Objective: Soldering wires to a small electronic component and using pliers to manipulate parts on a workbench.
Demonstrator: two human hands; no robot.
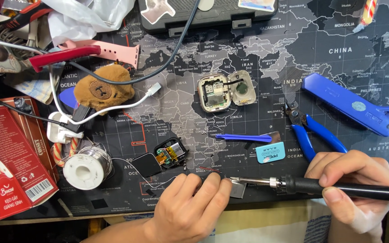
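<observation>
Right hand [354, 186] wrapped tight around the black soldering iron [320, 185], whose handle runs off the frame's right edge, tip resting at a small metal piece [238, 188] by the mat's [266, 58] front edge. Left hand [190, 204] curls fingers down beside it, pinning something too small and hidden to identify.

This is a small electronics repair bench, the kind kept at home or in a little shop. The desk [374, 27] is covered by a dark world-map mat. Two opened smartwatches, one [225, 92] mid-desk and one [169, 155] nearer the front edge, lie with their insides showing. A spool of solder wire [86, 167] sits toward the left edge, blue cutters [314, 132] and a blue pry tool [244, 137] right of centre, and a soldering iron [293, 183] at the front edge.
</observation>
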